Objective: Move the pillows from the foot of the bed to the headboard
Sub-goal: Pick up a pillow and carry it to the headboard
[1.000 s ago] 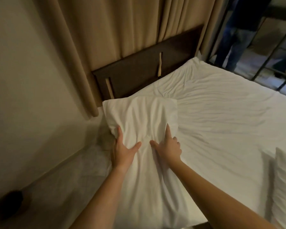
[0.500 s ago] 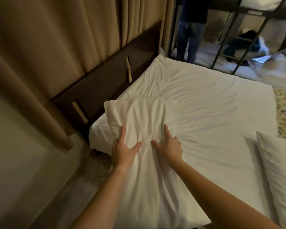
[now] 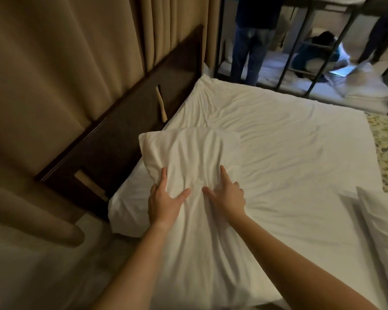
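Now both hands hold one white pillow (image 3: 195, 166) out over the near-left corner of the bed (image 3: 278, 139). Left hand (image 3: 164, 202) clamps the pillow's left edge, thumb spread across the top face, fingers wrapped under and out of sight. Right hand (image 3: 227, 193) grips the right side the same way, thumb pointing inward toward the left thumb, fabric bunched between the two. Pillow hangs long from the grip, lower end drooping toward the camera between the forearms; its far end lies over the sheet near the headboard (image 3: 121, 139), whether touching the sheet or just above it cannot be told. Headboard is dark wood, running diagonally along the bed's left side, with two pale slots. Tan curtain (image 3: 65, 63) hangs behind and above it. Sheet is white and wrinkled. Second pillow (image 3: 383, 224) lies at the right edge of the view, on the bed, well apart from the held one. Patterned cover (image 3: 385, 148) shows at the bed's far right. Beyond the bed, a dark metal frame (image 3: 285, 63), and the legs of a standing person (image 3: 249, 48) behind it.
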Action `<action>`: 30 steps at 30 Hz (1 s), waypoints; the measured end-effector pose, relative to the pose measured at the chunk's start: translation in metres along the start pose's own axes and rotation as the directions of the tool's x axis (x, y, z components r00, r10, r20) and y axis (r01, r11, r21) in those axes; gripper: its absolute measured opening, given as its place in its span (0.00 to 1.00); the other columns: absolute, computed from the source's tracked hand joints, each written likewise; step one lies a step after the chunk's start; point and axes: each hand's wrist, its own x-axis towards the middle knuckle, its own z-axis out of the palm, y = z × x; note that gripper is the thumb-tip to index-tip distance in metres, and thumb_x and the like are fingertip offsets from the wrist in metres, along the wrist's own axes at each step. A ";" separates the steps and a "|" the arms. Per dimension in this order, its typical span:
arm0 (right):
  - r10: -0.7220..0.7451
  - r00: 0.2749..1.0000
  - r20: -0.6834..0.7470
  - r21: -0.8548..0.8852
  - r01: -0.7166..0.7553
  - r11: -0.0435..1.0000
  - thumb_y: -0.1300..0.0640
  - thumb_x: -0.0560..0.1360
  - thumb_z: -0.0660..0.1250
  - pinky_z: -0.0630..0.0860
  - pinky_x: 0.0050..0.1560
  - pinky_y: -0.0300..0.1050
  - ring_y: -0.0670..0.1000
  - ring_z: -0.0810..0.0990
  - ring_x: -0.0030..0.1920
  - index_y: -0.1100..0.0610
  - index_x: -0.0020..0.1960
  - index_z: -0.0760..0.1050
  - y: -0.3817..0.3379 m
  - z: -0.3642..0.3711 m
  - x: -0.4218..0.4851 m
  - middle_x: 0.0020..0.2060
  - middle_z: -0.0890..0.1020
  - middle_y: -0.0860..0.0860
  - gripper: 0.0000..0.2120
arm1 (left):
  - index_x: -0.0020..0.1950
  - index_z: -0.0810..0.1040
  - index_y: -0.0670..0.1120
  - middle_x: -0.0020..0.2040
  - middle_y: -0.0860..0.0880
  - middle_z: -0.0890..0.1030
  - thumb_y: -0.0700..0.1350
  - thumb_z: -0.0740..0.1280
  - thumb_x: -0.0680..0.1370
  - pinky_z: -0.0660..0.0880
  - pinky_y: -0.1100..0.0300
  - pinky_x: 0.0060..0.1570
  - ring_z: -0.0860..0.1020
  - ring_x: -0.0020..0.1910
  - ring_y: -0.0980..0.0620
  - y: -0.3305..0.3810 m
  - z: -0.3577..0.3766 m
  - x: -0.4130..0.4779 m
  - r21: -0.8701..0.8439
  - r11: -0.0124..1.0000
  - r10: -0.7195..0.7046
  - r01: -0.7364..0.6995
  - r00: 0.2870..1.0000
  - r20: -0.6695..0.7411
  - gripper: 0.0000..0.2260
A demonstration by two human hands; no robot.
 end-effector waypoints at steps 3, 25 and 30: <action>0.046 0.999 -0.028 0.017 -0.046 0.999 0.32 0.75 0.71 0.72 0.68 0.66 0.67 0.73 0.68 0.35 0.85 0.47 -0.022 0.006 0.038 0.69 0.74 0.61 0.47 | 0.86 0.53 0.65 0.81 0.48 0.69 0.68 0.76 0.72 0.69 0.44 0.73 0.67 0.79 0.43 0.008 0.001 0.051 -0.006 1.000 0.025 -0.025 0.999 0.034 0.48; 0.197 0.951 -0.237 0.101 -0.178 0.979 0.33 0.75 0.72 0.71 0.69 0.64 0.68 0.71 0.70 0.36 0.86 0.50 -0.190 0.034 0.242 0.71 0.73 0.63 0.47 | 0.85 0.57 0.65 0.79 0.43 0.70 0.72 0.75 0.68 0.72 0.41 0.73 0.71 0.77 0.39 0.059 -0.023 0.359 -0.057 0.974 0.225 -0.218 0.957 0.183 0.50; 0.169 0.959 -0.228 0.104 -0.149 0.983 0.33 0.76 0.71 0.70 0.70 0.65 0.67 0.70 0.72 0.36 0.86 0.48 -0.191 0.029 0.286 0.73 0.72 0.62 0.47 | 0.86 0.57 0.64 0.80 0.43 0.69 0.71 0.75 0.69 0.72 0.40 0.73 0.70 0.77 0.40 0.077 -0.009 0.387 -0.041 0.976 0.219 -0.215 0.963 0.154 0.49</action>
